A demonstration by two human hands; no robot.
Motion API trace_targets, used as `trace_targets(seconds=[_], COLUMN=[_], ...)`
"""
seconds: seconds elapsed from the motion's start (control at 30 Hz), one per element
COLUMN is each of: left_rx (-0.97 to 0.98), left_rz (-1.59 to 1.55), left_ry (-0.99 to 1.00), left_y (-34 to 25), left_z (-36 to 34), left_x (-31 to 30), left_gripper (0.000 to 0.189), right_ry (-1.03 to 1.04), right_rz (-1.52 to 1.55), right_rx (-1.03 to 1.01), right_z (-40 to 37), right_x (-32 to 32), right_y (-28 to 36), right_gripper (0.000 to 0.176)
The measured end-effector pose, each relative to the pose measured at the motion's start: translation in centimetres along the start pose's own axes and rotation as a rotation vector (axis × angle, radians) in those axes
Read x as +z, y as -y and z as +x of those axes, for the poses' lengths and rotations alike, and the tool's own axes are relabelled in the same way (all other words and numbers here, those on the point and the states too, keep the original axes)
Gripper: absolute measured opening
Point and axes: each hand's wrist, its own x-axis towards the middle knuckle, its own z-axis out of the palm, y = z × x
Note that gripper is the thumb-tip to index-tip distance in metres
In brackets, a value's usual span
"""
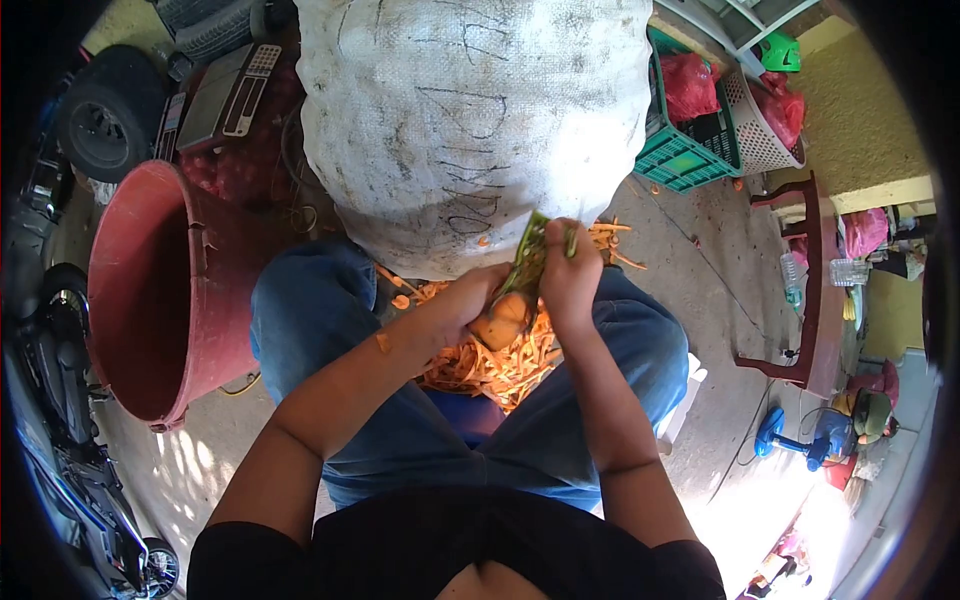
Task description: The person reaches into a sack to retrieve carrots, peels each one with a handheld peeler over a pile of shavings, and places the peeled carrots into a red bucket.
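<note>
The person sat with knees apart, forearms meeting above a heap of orange shreds (490, 375). The left hand (468, 300) was wrapped around a rounded piece of orange produce (503, 322), which sat between the knees, just above the heap. The right hand (568, 270) was closed tightly on a mottled green piece (530, 252), its thumb laid over the upper part. The green piece slanted down toward the orange produce; whether it was a tool or rind could not be told.

Under the shreds showed a dark blue surface (465, 415), mostly hidden, and more strips lay beside the lower edge of a bulging white woven sack (420, 150) marked with dark handwriting. Beside the left knee stood a large red tub (222, 260). Beyond it, a weighing scale (225, 95) rested above a red net sack (235, 178), near a tyre (100, 125). Past the white sack, on the right, a green plastic crate (690, 165) held a red plastic bag (688, 88), with a white perforated basket (762, 125) next to it.
</note>
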Motion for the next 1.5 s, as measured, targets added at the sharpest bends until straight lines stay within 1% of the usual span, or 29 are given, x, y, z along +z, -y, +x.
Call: trace_targets(seconds=[0.03, 0.07, 0.1, 0.13, 0.17, 0.2, 0.27, 0.33, 0.4, 0.47, 0.5, 0.53, 0.6, 0.67, 0.8, 0.87, 0.9, 0.93, 0.97, 1.0, 1.03, 1.1, 1.17, 1.2, 1.27, 1.3, 1.33, 1.4, 1.5], left_rx=[0.084, 0.085, 0.023, -0.040, -0.107, -0.108, -0.055, -0.060, -0.060, 0.051, 0.053, 0.037, 0.022, 0.016, -0.008, -0.046, -0.049, -0.098, -0.146, -0.149, -0.126, -0.102, -0.068, -0.065, 0.036, 0.038, 0.033, 0.028, 0.049], left_rz=[0.126, 0.124, 0.225, 0.328, 0.330, 0.333, 0.204, 0.203, 0.205, 0.290, 0.291, 0.200, 0.111, -0.210, -0.264, 0.045, 0.047, 0.155, 0.264, 0.267, 0.255, 0.238, 0.147, 0.146, 0.060, 0.063, 0.004, -0.057, -0.034], left_ry=[0.078, 0.081, 0.005, -0.070, -0.017, -0.016, -0.123, -0.117, -0.123, -0.253, -0.253, -0.215, -0.178, -0.092, 0.017, -0.012, -0.008, -0.046, -0.085, -0.082, -0.069, -0.051, -0.149, -0.154, -0.046, -0.048, -0.019, 0.009, -0.080], left_y=[-0.7, -0.8, -0.7, -0.5, -0.2, -0.2, -0.1, -0.5, -0.5, -0.3, -0.4, -0.6, -0.7, -0.6, -0.3, -0.8, -0.9, -0.9, -0.7, -0.6, -0.6, -1.0, -2.0, -1.8, -1.3, -1.4, -1.4, -1.3, -1.5], left_z=[-0.5, -1.1, -1.7, -2.1, -2.1, -2.1, -2.1, -1.2, -0.9, -0.5, -0.5, -0.5, -0.3, 0.0, 0.1, -0.6, -1.1, -1.8, -2.2, -2.3, -2.3, -2.2, -2.5, -2.2, -1.2, -1.1, -1.0, -0.7, -0.5], left_x=[0.7, 1.3, 1.9, 2.1, 1.7, 1.8, 2.0, 1.1, 0.7, 1.0, 1.0, 0.9, 0.6, 0.2, -0.6, 0.0, 0.4, 1.0, 1.3, 1.4, 1.4, 1.9, 2.6, 2.4, 1.4, 1.3, 1.2, 0.8, 0.2], left_gripper=[0.030, 0.030, 0.031, 0.031, 0.034, 0.034, 0.036, 0.036, 0.037, 0.036, 0.036, 0.036, 0.036, 0.035, 0.036, 0.038, 0.038, 0.039, 0.039, 0.039, 0.039, 0.039, 0.037, 0.037, 0.036, 0.036, 0.035, 0.035, 0.035], right_ry=[-0.124, -0.236, -0.351, -0.456, -0.511, -0.515, -0.585, -0.554, -0.344, -0.234, -0.171, -0.110, -0.075, 0.037, -0.028, -0.139, -0.260, -0.382, -0.458, -0.533, -0.537, -0.545, -0.382, -0.256, -0.092, -0.110, -0.068, -0.052, -0.120], right_rz=[-0.035, -0.059, -0.160, -0.060, -0.209, -0.208, 0.395, 0.314, 0.346, 0.462, 0.421, 0.379, 0.394, 0.342, 0.155, 0.053, 0.046, 0.036, 0.042, 0.049, 0.050, 0.398, 0.480, 0.527, 0.483, 0.372, 0.369, 0.316, 0.235], right_rx=[-0.135, -0.073, -0.024, 0.035, 0.202, 0.203, 0.196, 0.220, 0.198, 0.161, 0.172, 0.183, 0.048, 0.066, -0.028, -0.104, 0.022, 0.149, 0.213, 0.279, 0.278, 0.288, 0.115, 0.181, 0.120, 0.005, -0.044, -0.087, -0.081], right_z=[1.0, 2.6, 4.9, 5.9, 7.0, 7.5, 7.9, 6.3, 4.6, 3.5, 2.7, 1.9, 0.7, -0.5, -1.1, 0.9, 2.7, 4.7, 6.6, 7.3, 7.3, 6.5, 4.7, 3.1, 1.2, 0.6, 0.1, -0.2, 0.6], right_x=[-0.1, -1.0, -2.0, -3.4, -4.8, -5.5, -6.1, -5.3, -3.9, -2.5, -2.0, -1.5, -0.1, 0.0, 0.4, -0.1, -1.1, -2.5, -4.3, -5.3, -5.5, -5.9, -3.9, -3.1, -1.4, -0.8, -0.7, -0.1, -0.3], right_y=[-1.3, -2.3, -4.7, -3.8, -4.1, -4.8, -6.2, -3.7, -2.5, -3.1, -2.2, -1.3, -1.0, 0.1, 0.7, -2.0, -3.0, -4.1, -5.8, -5.5, -5.3, -4.1, -3.4, -1.8, -0.7, -0.4, 0.3, -0.4, -0.9], right_gripper=[0.022, 0.023, 0.017, 0.018, 0.021, 0.021, 0.023, 0.024, 0.025, 0.022, 0.023, 0.024, 0.023, 0.023, 0.021, 0.022, 0.021, 0.021, 0.020, 0.020, 0.020, 0.019, 0.020, 0.021, 0.022, 0.022, 0.023, 0.024, 0.025])
